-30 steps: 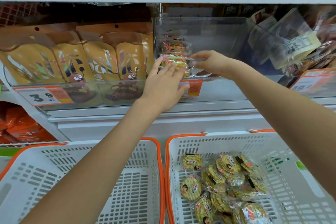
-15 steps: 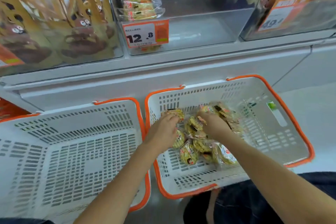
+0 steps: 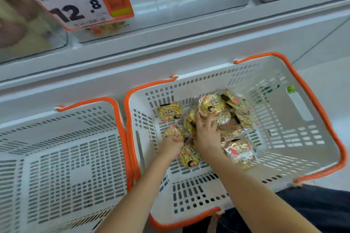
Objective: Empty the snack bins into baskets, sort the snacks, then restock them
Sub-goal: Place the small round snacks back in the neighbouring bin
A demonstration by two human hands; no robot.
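Both of my hands are down in the right basket [image 3: 301,104] now, where a second ago they were up at the clear shelf bin [image 3: 180,2] setting packets against its left wall. I read that as the restocking loop turning over: one load is placed and I am gathering the next. My left hand [image 3: 171,144] is curled around one round snack packet [image 3: 173,133], gripping it from below. My right hand [image 3: 207,132] lies on top of the snack pile [image 3: 227,117] with fingers bent onto the wrappers; whether it has actually closed on one, I cannot tell. The left basket [image 3: 56,138] beside it holds nothing I can see.

Packets in the pile are flat discs in crinkled wrappers, lying at all angles, so no shared heading exists. The one nearest my wrists [image 3: 189,156] lies face up with its printed label running toward the shelf. The one apart at the far left [image 3: 167,112] lies with its long axis across the basket.
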